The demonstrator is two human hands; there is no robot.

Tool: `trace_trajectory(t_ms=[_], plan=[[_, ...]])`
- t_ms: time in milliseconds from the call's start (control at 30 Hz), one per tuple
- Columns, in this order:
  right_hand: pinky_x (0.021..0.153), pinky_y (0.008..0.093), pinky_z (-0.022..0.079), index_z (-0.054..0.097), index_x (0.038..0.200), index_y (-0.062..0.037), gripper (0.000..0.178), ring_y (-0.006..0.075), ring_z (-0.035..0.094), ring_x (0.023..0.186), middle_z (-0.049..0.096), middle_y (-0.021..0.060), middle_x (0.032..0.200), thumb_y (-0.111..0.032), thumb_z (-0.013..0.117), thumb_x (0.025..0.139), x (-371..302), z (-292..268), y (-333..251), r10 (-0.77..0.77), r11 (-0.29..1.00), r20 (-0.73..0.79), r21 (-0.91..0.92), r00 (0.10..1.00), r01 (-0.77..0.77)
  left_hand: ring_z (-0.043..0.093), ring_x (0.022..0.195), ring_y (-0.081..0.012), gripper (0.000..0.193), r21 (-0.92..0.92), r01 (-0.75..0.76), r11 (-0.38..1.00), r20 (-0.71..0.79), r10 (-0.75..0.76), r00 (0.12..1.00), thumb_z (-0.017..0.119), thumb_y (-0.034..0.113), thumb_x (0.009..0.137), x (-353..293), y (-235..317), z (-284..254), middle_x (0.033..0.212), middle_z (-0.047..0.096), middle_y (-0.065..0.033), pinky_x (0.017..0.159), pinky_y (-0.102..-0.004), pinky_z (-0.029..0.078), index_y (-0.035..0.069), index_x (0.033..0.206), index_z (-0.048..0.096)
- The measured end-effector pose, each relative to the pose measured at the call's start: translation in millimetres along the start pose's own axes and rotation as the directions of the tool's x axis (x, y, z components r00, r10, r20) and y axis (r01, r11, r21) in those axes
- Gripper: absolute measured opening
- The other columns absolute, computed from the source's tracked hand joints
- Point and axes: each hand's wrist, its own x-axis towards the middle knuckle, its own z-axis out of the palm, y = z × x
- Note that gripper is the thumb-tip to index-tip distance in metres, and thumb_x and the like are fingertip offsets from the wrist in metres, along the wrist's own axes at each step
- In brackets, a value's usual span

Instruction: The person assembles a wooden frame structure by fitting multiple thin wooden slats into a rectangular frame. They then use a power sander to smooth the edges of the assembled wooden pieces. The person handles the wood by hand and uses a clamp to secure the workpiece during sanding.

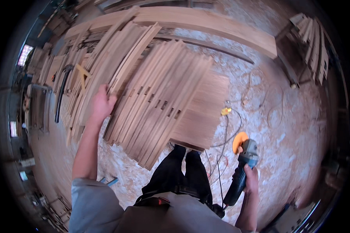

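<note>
My right hand (251, 178) is wrapped round the body of a grey and black angle grinder (241, 171). An orange disc (239, 142) with a guard-like shape sits at the grinder's head, held out over the floor to my right. My left hand (102, 104) is closed on the edge of a wooden board (122, 73) in the leaning stack at the left; the fingertips are partly hidden. Just right of that hand lies a row of long wooden pieces (155, 105) with dark mortise slots cut across their middle. Wide wooden panels (206, 105) lie beneath its right side.
A thick beam (206, 24) spans the far side. Cables and a yellow connector (226, 111) lie on the dusty floor near the grinder. A hammer (62, 89) and a yellow try square (83, 75) rest among boards at left. More strips (313, 42) are piled far right.
</note>
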Motion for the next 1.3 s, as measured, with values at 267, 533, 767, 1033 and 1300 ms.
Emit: trace_trajectory(t_ms=[267,533,767,1033,1300], plan=[[0.060,0.0342,0.056,0.056,0.113,-0.0016,0.059,0.0194,0.065,0.066,0.064,0.0094,0.084,-0.048,0.075,0.084,-2,-9,-6,0.018,0.998,-0.016,0.061,1.000,-0.017,0.061,0.094,-0.0376,0.042,-0.020,-0.664,0.747,0.427,0.607,0.670,0.073,0.019,0.078,-50,88,3,0.101,0.062,-0.0139,0.080,-0.0470,0.050,0.006,0.116,0.059],[0.072,0.0327,0.053,0.060,0.114,0.0010,0.054,0.0150,0.061,0.079,0.063,0.0061,0.092,-0.038,0.078,0.082,-6,-11,-6,0.044,0.991,-0.006,0.126,0.999,-0.043,0.056,0.109,-0.0367,0.043,0.008,-0.768,0.640,0.523,0.652,0.549,0.075,0.017,0.076,-63,128,25,0.115,0.058,-0.0160,0.088,-0.0460,0.049,0.003,0.113,0.060],[0.069,0.0330,0.054,0.059,0.115,0.0016,0.061,0.0165,0.063,0.076,0.064,0.0075,0.089,-0.042,0.080,0.079,-9,-10,10,0.038,0.990,0.042,0.135,0.998,-0.044,0.059,0.102,-0.0360,0.049,-0.112,-0.870,0.480,0.469,0.797,0.380,0.076,0.017,0.077,-104,217,74,0.108,0.059,-0.0169,0.086,-0.0448,0.050,0.000,0.118,0.055],[0.081,0.0332,0.051,0.062,0.112,0.0006,0.048,0.0148,0.062,0.085,0.066,0.0069,0.094,-0.032,0.077,0.081,-17,-18,8,0.050,0.997,0.083,0.046,0.995,-0.054,0.062,0.093,-0.0370,0.044,-0.098,-0.881,0.462,0.603,0.732,0.316,0.073,0.015,0.079,-111,239,93,0.100,0.060,-0.0171,0.080,-0.0452,0.050,0.000,0.116,0.055],[0.086,0.0328,0.050,0.065,0.112,0.0003,0.047,0.0150,0.062,0.091,0.068,0.0077,0.098,-0.033,0.076,0.081,-5,-13,25,0.043,0.997,0.112,0.062,0.993,-0.050,0.061,0.097,-0.0360,0.050,-0.063,-0.879,0.473,0.630,0.702,0.332,0.073,0.014,0.078,-112,239,97,0.104,0.059,-0.0172,0.082,-0.0459,0.050,0.000,0.122,0.054]])
